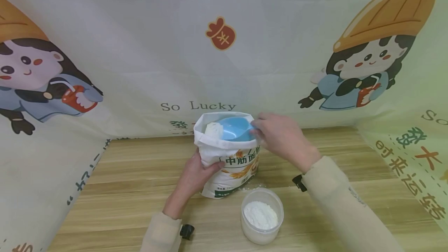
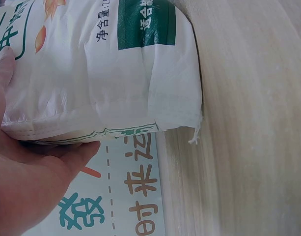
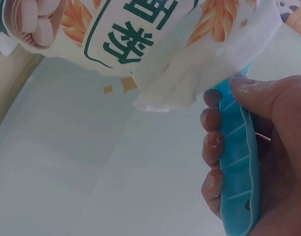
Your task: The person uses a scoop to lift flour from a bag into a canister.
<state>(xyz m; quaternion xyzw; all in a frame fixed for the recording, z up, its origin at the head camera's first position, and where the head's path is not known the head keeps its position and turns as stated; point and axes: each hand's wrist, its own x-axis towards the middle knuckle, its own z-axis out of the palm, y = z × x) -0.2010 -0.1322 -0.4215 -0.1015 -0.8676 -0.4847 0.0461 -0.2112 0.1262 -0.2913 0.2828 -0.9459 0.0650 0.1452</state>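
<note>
A white flour bag [image 1: 227, 166] with its top folded open stands on the wooden table. My left hand [image 1: 197, 174] grips the bag by its left side, thumb on the printed front and fingers behind, as the left wrist view shows. In my right hand [image 1: 280, 137] is a blue scoop [image 1: 236, 127], its ribbed handle [image 3: 236, 157] wrapped by the fingers. The scoop's bowl lies in the bag's mouth, beside white flour [image 1: 214, 130]. Flour dusts the right thumb and fingertips. In front of the bag stands a clear plastic tub [image 1: 246, 226] holding flour.
Some spilled flour [image 1: 257, 186] lies on the wooden table [image 1: 140, 189] between bag and tub. A printed cloth [image 1: 157, 49] hangs close behind the bag, and more cloth walls rise at the left and right.
</note>
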